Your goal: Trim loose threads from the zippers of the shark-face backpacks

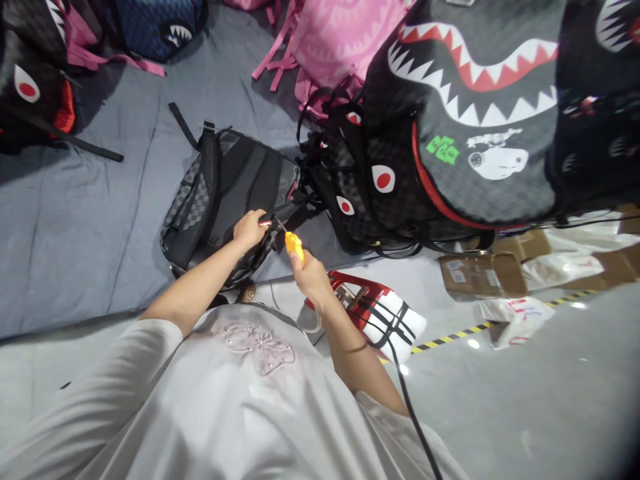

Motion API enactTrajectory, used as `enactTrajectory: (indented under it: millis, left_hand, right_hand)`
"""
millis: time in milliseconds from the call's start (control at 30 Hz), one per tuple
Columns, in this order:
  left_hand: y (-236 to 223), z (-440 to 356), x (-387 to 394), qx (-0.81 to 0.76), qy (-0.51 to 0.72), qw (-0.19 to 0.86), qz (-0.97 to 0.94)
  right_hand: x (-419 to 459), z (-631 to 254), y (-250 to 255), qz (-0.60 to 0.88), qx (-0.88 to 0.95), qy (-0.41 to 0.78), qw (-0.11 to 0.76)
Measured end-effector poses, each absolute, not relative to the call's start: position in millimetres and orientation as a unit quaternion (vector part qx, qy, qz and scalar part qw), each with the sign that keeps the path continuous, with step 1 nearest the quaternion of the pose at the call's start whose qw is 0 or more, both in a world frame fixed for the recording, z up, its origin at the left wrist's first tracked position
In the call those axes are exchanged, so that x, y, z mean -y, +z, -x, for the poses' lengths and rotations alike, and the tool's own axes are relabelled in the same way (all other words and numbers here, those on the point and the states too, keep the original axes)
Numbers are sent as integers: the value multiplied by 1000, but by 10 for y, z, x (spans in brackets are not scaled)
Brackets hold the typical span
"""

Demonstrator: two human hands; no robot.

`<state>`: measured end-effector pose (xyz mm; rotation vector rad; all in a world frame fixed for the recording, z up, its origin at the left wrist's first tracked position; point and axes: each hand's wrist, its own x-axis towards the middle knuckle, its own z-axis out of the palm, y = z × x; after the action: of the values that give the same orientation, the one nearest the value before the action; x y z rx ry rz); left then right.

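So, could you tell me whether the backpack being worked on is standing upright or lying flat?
Lying flat: the backpack rests on the grey mat, padded back panel and shoulder straps facing up.

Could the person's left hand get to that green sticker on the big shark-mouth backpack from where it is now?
Probably not without letting go: the left hand grips the checkered backpack, and the green sticker sits far across, past the right hand with its orange tool.

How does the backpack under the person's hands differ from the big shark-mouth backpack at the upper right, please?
The grey checkered backpack lies flat on the grey mat, padded back and straps upward; the shark-mouth backpack shows its printed front on a pile. The first shows no print; the second shows white teeth, red gums and a green sticker. Only the first is handled: left hand grips it, right hand holds an orange tool. Both are dark.
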<state>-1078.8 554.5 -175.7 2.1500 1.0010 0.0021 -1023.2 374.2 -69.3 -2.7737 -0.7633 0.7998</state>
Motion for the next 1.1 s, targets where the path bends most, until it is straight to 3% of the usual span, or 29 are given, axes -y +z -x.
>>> enactTrajectory:
  millis: [1100]
  left_hand:
    - [-1835, 10919, -5492, -417, -9, 367, -831]
  right_hand:
    - [-3617, 10170, -835, 931, 250, 254, 86]
